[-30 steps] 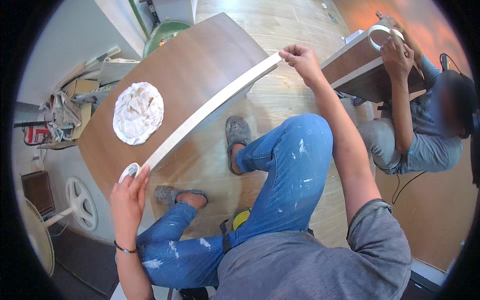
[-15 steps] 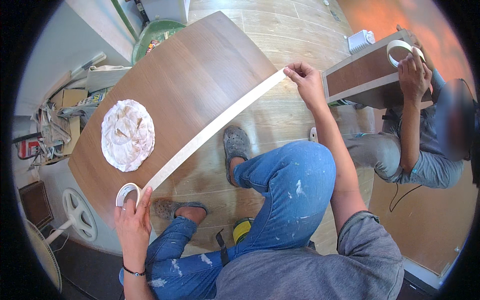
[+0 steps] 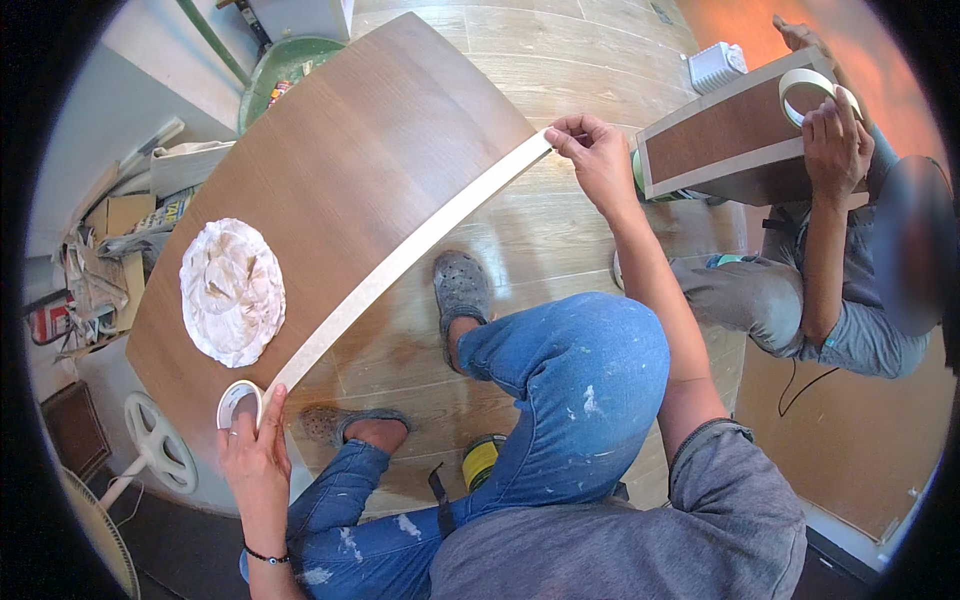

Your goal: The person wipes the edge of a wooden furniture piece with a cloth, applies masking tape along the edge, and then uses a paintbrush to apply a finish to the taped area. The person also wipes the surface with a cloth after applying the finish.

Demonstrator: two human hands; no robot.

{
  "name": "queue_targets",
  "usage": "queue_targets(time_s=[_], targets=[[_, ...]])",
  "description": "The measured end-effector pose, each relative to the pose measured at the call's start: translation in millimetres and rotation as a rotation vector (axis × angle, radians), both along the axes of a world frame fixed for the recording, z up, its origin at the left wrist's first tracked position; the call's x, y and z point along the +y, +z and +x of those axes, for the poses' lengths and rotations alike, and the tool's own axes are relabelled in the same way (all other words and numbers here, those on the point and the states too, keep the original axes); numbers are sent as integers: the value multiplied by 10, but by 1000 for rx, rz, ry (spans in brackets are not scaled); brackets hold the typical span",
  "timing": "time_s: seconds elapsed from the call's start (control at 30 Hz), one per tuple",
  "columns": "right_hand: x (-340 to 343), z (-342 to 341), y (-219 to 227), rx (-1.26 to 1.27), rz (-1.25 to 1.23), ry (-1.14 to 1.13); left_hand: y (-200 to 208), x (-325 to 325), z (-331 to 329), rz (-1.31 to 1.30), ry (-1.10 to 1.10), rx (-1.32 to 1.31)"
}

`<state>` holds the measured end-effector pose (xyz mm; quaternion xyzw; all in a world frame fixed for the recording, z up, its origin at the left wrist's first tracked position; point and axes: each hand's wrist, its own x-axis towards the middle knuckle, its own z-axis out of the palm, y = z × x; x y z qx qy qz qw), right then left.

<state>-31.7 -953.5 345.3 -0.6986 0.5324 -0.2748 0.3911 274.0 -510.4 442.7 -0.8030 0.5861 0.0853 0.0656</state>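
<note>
Keeping tape (image 3: 420, 248) taut along the counter's (image 3: 360, 150) edge should help, left hand (image 3: 255, 462) gripping the roll (image 3: 228, 402), right hand (image 3: 598, 165) pinching its end.

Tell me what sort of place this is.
Probably an indoor furniture-finishing workspace: pale tape stretched along the edge of a brown board, a co-worker's hand holding another tape roll by a boxlike piece, and white-splotched jeans.

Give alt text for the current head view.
A pale tape strip is stretched along the edge of a brown panel, its end pinched by a person's right hand, the tape roll in the left hand. A crumpled, stained white pad lies on the panel; at right, a co-worker's hand holds a second roll.
</note>
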Motion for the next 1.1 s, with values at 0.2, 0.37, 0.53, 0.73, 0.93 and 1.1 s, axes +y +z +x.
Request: queue_targets(time_s=[0.2, 0.37, 0.53, 0.73, 0.93, 1.1], targets=[[3, -41, -72, -96, 72, -29, -10, -47, -9, 14, 10, -10], [-14, -24, -103, -114, 117, -13, -5, -91, -14, -24, -16, -20], [-26, 15, -89, -117, 146, -21, -19, -83, -2, -22, -18, -21], [-48, -3, -119, -109, 140, 0, -12, -115, -9, -51, -45, -37], [-64, -8, -164, -120, 102, -5, -18, -97, 9, -11, -26, -19], [-73, -27, -139, -86, 111, -12, -7, -149, -9, -20, -34, -18]])
